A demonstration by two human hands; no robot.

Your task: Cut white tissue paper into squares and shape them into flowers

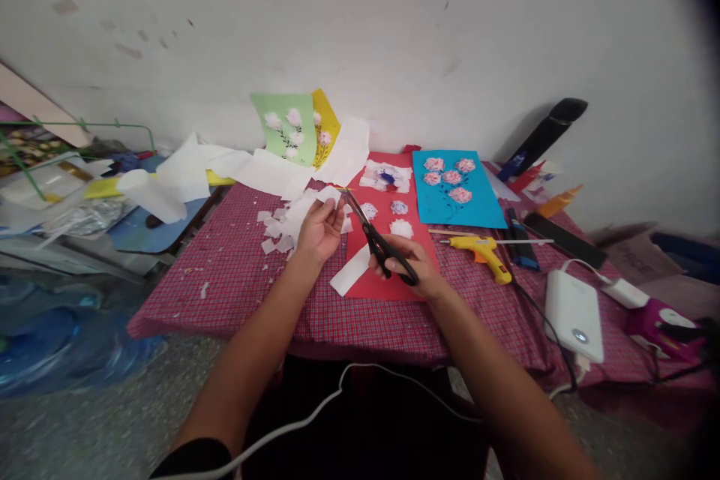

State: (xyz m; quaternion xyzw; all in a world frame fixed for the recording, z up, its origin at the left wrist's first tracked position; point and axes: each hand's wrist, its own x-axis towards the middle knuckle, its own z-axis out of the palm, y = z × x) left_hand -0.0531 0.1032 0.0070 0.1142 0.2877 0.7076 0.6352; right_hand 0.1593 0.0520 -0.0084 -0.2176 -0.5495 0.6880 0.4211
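Note:
My left hand [322, 231] pinches a small white paper piece [329, 196] above a pile of cut white paper [293, 219]. Black-handled scissors [382, 244] are in my right hand [409, 267], their blades pointing up and left, close to the fingers and paper of my left hand. Under the scissors lies a red sheet [388, 289] with several crumpled paper flowers, such as a white one [401, 228]. A white paper strip [349, 271] rests across the red sheet's left edge.
A blue sheet with pink flowers [489, 199] and a yellow glue gun [488, 255] lie to the right, near a white power bank [574, 315]. A green flower card [270, 120] leans on the wall. A white cable [315, 414] crosses my lap. Left is a blue stool [151, 236].

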